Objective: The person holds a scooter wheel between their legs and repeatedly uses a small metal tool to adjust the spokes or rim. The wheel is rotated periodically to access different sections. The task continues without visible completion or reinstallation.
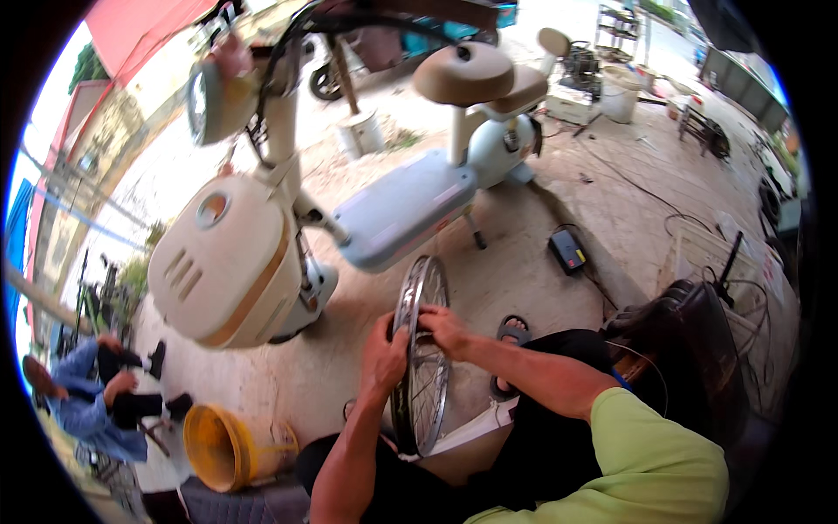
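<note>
Upright between my knees stands a spoked wheel [405,417] with a shiny metal rim and no tyre that I can see. My left hand [384,356] grips the rim on its left side, fingers curled round it. Across from it, my right hand [443,330] is closed on the rim's upper part, its fingertips partly hidden inside. Just beyond the wheel is a cream and pale blue electric scooter [406,205] with brown seats.
A yellow bucket [229,450] lies tipped at the lower left, near a seated person [83,393] in blue. On the concrete, a black box [567,251] trails a cable. To my right are a dark padded seat [668,336] and a pale crate [698,253].
</note>
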`<action>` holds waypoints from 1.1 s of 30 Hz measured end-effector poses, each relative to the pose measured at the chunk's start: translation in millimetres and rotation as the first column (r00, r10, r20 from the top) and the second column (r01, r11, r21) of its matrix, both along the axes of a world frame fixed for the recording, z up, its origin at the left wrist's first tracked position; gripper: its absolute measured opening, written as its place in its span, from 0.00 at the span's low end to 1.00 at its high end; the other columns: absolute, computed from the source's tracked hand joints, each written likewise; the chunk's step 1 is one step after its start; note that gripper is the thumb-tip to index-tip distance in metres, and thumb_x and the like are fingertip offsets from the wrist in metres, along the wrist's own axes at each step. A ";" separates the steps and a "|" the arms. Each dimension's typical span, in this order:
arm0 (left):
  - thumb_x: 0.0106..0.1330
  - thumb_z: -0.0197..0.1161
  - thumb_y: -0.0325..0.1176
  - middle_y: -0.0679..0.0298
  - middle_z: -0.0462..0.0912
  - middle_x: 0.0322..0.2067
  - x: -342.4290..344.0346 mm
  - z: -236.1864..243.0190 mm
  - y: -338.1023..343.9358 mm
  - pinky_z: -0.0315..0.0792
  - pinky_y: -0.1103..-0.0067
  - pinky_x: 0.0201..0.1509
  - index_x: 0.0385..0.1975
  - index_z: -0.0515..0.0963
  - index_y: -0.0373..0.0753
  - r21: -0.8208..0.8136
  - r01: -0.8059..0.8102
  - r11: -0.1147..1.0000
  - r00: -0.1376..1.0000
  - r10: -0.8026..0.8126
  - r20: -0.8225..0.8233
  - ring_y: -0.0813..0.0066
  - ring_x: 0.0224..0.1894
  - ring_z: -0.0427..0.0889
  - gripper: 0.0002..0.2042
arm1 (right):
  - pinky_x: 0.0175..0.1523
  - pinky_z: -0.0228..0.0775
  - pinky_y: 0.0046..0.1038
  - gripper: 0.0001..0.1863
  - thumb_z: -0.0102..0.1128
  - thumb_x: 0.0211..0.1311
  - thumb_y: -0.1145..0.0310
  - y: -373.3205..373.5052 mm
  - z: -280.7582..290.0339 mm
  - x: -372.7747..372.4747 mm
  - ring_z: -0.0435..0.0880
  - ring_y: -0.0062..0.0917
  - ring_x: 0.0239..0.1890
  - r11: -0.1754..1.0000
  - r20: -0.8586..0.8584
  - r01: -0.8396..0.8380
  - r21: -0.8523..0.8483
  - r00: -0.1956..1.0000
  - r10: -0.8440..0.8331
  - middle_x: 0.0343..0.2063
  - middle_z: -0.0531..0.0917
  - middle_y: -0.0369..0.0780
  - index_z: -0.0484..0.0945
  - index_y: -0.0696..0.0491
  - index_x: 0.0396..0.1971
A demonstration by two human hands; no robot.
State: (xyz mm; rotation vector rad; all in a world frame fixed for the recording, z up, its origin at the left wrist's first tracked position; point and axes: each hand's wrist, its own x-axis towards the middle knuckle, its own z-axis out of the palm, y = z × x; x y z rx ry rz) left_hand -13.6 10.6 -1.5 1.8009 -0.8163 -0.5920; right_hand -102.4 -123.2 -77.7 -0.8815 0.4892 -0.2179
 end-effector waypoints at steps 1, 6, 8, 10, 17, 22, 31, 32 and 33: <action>0.70 0.58 0.35 0.46 0.83 0.51 3.4 -6.0 1.1 0.72 0.69 0.61 0.57 0.76 0.31 0.012 -0.003 1.000 1.000 0.003 0.012 0.54 0.55 0.82 0.20 | 0.46 0.74 0.26 0.13 0.53 0.72 0.65 -1.6 3.5 0.2 0.82 0.18 0.44 1.000 -0.003 -0.009 0.006 1.000 0.009 0.41 0.86 0.32 0.82 0.48 0.49; 0.70 0.58 0.37 0.46 0.83 0.50 5.0 0.4 4.1 0.73 0.69 0.59 0.56 0.76 0.30 0.015 -0.029 0.999 1.000 0.029 0.000 0.55 0.52 0.83 0.20 | 0.43 0.74 0.24 0.13 0.52 0.73 0.65 -1.0 4.1 6.1 0.83 0.18 0.42 1.000 -0.016 0.006 0.018 1.000 -0.006 0.40 0.86 0.32 0.82 0.49 0.49; 0.70 0.58 0.37 0.46 0.83 0.49 5.6 -0.5 6.2 0.73 0.69 0.59 0.56 0.76 0.30 -0.001 -0.022 1.000 0.999 0.022 -0.039 0.56 0.52 0.83 0.21 | 0.42 0.74 0.24 0.13 0.52 0.73 0.64 1.8 9.7 0.4 0.83 0.18 0.42 1.000 -0.021 -0.004 0.017 1.000 0.004 0.40 0.86 0.33 0.82 0.49 0.50; 0.70 0.58 0.38 0.46 0.83 0.49 5.9 0.0 8.3 0.73 0.69 0.59 0.56 0.75 0.29 -0.011 -0.020 1.000 0.999 0.019 -0.039 0.57 0.51 0.83 0.21 | 0.41 0.74 0.22 0.14 0.51 0.74 0.67 5.1 10.5 3.1 0.83 0.16 0.40 0.999 0.011 0.022 -0.043 1.000 -0.022 0.39 0.86 0.33 0.82 0.53 0.50; 0.70 0.60 0.36 0.48 0.83 0.49 1.4 0.4 10.1 0.74 0.69 0.58 0.58 0.75 0.30 -0.015 0.028 1.000 0.997 -0.029 -0.074 0.58 0.50 0.83 0.21 | 0.40 0.71 0.20 0.12 0.53 0.73 0.72 15.0 19.5 -10.8 0.76 0.13 0.34 0.972 0.056 0.050 -0.231 0.998 -0.038 0.34 0.83 0.32 0.83 0.59 0.47; 0.70 0.60 0.35 0.48 0.82 0.47 1.8 4.9 9.6 0.75 0.69 0.56 0.58 0.76 0.32 -0.013 0.039 0.999 0.996 -0.040 -0.080 0.60 0.48 0.83 0.19 | 0.40 0.70 0.21 0.10 0.54 0.72 0.72 21.4 33.2 -22.2 0.76 0.14 0.34 0.890 -0.021 -0.026 -0.456 1.000 0.019 0.33 0.82 0.32 0.82 0.58 0.44; 0.70 0.60 0.35 0.50 0.81 0.46 5.6 -5.8 10.0 0.75 0.69 0.54 0.57 0.77 0.33 -0.061 0.028 0.998 0.998 -0.031 -0.055 0.59 0.46 0.82 0.18 | 0.43 0.73 0.26 0.10 0.55 0.71 0.71 17.7 38.5 -19.4 0.79 0.19 0.35 0.823 -0.085 -0.107 -0.558 0.994 0.072 0.32 0.84 0.35 0.81 0.61 0.42; 0.70 0.60 0.35 0.50 0.81 0.46 6.1 -8.5 10.3 0.75 0.69 0.54 0.57 0.77 0.33 -0.067 0.019 0.998 0.999 -0.022 -0.050 0.59 0.46 0.82 0.18 | 0.44 0.74 0.27 0.10 0.56 0.71 0.70 17.4 36.9 -18.7 0.80 0.20 0.36 0.817 -0.089 -0.119 -0.564 0.993 0.083 0.32 0.85 0.36 0.81 0.61 0.42; 0.70 0.60 0.35 0.49 0.81 0.46 6.0 -9.9 10.8 0.75 0.69 0.55 0.57 0.77 0.33 -0.073 0.010 0.997 0.999 -0.013 -0.045 0.58 0.46 0.82 0.18 | 0.45 0.75 0.28 0.11 0.57 0.70 0.70 15.6 37.2 -19.9 0.81 0.22 0.37 0.787 -0.105 -0.113 -0.607 0.993 0.062 0.33 0.85 0.38 0.82 0.61 0.43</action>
